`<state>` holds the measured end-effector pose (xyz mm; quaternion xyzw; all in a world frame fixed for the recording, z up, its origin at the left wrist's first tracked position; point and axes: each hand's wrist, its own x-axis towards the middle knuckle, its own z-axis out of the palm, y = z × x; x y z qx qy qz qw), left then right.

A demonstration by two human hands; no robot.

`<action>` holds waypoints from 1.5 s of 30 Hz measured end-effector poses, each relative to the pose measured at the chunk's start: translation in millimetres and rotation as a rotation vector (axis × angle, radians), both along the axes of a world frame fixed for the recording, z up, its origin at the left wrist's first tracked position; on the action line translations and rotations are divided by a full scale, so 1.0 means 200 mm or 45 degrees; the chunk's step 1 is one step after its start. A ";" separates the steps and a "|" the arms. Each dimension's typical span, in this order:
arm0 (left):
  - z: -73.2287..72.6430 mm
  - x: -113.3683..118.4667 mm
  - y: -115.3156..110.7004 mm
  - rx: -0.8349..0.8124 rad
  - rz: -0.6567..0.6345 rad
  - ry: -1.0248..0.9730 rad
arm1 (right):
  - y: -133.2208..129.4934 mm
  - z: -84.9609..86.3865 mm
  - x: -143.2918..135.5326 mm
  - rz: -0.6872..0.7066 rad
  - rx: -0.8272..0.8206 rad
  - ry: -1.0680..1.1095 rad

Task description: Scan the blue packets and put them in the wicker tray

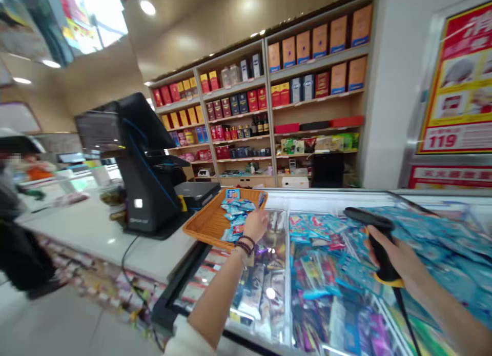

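My left hand (257, 223), with dark bead bracelets on its wrist, reaches over the right side of an orange woven basket (207, 226). Its fingers are closed on a small blue packet (262, 199). More blue packets (235, 210) lie in the basket's right part. On the right, my right hand (388, 253) is wrapped round the handle of a black and yellow barcode scanner (378, 243), its cable hanging down. Below the scanner is a glass-topped freezer, with many blue packets (442, 243) piled at its right.
A black checkout terminal (144, 176) stands on the white counter (161, 256) left of the basket, beside a flat black box (198, 192). Packaged goods fill the freezer (288, 279). Shelves of boxes (269, 79) line the back wall. A person (19, 228) is at the far left.
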<state>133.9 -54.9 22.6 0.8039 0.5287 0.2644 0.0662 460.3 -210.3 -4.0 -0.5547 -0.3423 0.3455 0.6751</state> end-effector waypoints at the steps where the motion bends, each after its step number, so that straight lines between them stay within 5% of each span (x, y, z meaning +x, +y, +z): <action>1: 0.00 -0.12 0.02 -0.012 0.067 0.028 | 0.05 0.00 -0.07 0.045 0.002 0.004; 4: -0.01 -0.39 0.04 -0.092 0.234 0.116 | 0.19 -0.01 -0.29 0.159 -0.015 0.013; 8: -0.05 -0.55 0.04 -0.209 0.290 0.194 | 0.26 -0.06 -0.57 0.320 -0.022 0.036; 12: -0.08 -0.53 0.04 -0.269 0.219 0.225 | 0.25 -0.12 -0.70 0.429 -0.099 0.009; 16: -0.09 -0.49 0.03 -0.279 0.240 0.164 | 0.21 -0.16 -0.70 0.442 -0.114 0.015; 23: -0.11 -0.50 -0.04 -0.087 0.359 -0.282 | 0.18 -0.18 -0.64 0.391 -0.137 0.128; 29: -0.15 -0.27 -0.08 -0.040 0.264 -0.758 | 0.19 -0.19 -0.64 0.336 -0.103 0.133; 35: -0.37 0.17 -0.16 -0.394 -0.076 -1.693 | 0.18 -0.17 -0.59 0.334 -0.002 0.146; 39: -0.49 0.34 -0.19 -0.477 -0.035 -1.766 | 0.16 -0.18 -0.54 0.293 0.040 0.163; 45: -0.53 0.34 -0.20 -0.459 0.011 -1.712 | 0.13 -0.16 -0.56 0.354 0.069 0.082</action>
